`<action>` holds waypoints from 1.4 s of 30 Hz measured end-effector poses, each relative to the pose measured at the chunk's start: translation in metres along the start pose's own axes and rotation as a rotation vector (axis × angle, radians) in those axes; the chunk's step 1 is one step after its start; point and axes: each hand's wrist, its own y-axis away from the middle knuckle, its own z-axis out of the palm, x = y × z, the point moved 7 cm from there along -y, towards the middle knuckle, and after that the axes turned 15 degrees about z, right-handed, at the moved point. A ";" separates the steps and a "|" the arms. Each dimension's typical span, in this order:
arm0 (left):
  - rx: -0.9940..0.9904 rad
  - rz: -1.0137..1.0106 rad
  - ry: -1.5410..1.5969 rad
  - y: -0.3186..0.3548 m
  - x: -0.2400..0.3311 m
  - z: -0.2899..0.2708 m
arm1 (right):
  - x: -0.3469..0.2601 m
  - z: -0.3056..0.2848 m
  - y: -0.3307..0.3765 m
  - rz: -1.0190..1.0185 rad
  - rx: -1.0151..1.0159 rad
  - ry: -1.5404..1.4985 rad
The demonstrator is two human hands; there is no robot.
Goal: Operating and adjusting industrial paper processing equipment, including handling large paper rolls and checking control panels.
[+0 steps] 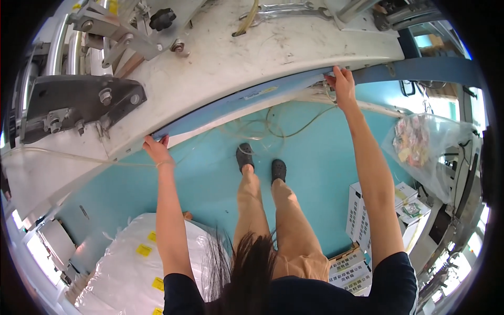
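A long, narrow blue panel [226, 109] lies along the front edge of the white machine bed [215, 65], with a small pale label on its face. My left hand [158, 150] is closed on the panel's left end, thumb and fingers pinching its edge. At the far right end, my right hand [343, 86] grips the same panel, its fingers curled over the upper corner. Both arms reach forward. Whether the panel is fixed to the bed cannot be seen.
Metal brackets [79, 107] with bolts stand at left; wrenches [286, 10] lie on the bed. Clear tubing [252, 131] loops below the panel. A plastic bag of scraps [420, 142] hangs right. White cartons [362, 212] and a wrapped bundle [126, 268] flank my legs.
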 end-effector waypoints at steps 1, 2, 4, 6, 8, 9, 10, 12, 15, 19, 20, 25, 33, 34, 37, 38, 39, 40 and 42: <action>-0.002 -0.017 0.000 -0.003 0.001 0.003 | 0.002 -0.001 -0.004 0.006 0.003 -0.052; 0.000 -0.011 0.006 -0.004 0.003 0.007 | 0.002 -0.003 -0.009 0.012 0.005 -0.104; 0.060 -0.054 -0.079 0.000 0.005 0.006 | 0.002 -0.008 -0.012 0.021 0.015 -0.096; 0.059 -0.051 -0.068 0.002 0.013 0.008 | 0.001 -0.010 -0.016 0.034 0.024 -0.084; 0.057 -0.063 -0.069 0.006 0.019 0.006 | -0.002 -0.012 -0.014 0.005 0.023 -0.042; 0.065 -0.051 -0.083 0.007 0.021 0.005 | -0.001 -0.012 -0.014 0.003 0.030 -0.034; 0.072 -0.036 -0.094 0.006 0.025 0.007 | 0.000 -0.010 -0.016 0.004 0.029 -0.031; 0.083 -0.039 -0.089 0.008 0.028 0.008 | 0.004 -0.010 -0.018 -0.023 0.017 -0.081; 0.098 -0.052 -0.076 0.008 0.034 0.011 | 0.008 -0.013 -0.022 0.003 0.048 -0.103; 0.044 0.002 0.039 0.004 0.046 0.004 | -0.002 -0.012 -0.019 -0.009 0.020 -0.131; 0.050 -0.006 0.024 0.003 0.043 -0.004 | -0.003 -0.009 -0.013 0.007 0.019 -0.122; 0.141 -0.041 -0.004 0.026 0.045 -0.028 | 0.015 -0.022 0.007 -0.011 0.067 -0.166; 0.154 -0.064 -0.068 0.044 -0.004 -0.058 | 0.073 -0.040 0.016 0.031 0.106 -0.125; 0.156 -0.072 -0.061 0.045 -0.013 -0.065 | 0.081 -0.039 0.018 0.039 0.116 -0.095; 0.181 -0.078 -0.008 0.051 -0.040 -0.077 | 0.111 -0.042 0.023 0.083 0.095 -0.090; 0.180 -0.083 -0.003 0.052 -0.048 -0.076 | 0.118 -0.047 0.023 0.100 0.091 -0.064; 0.156 -0.082 0.000 0.052 -0.056 -0.073 | 0.123 -0.051 0.021 0.096 0.094 -0.059; 0.140 -0.080 -0.005 0.053 -0.064 -0.075 | 0.133 -0.051 0.019 0.100 0.085 -0.054; 0.131 -0.116 -0.078 0.056 -0.087 -0.074 | 0.153 -0.055 0.018 0.105 0.075 -0.040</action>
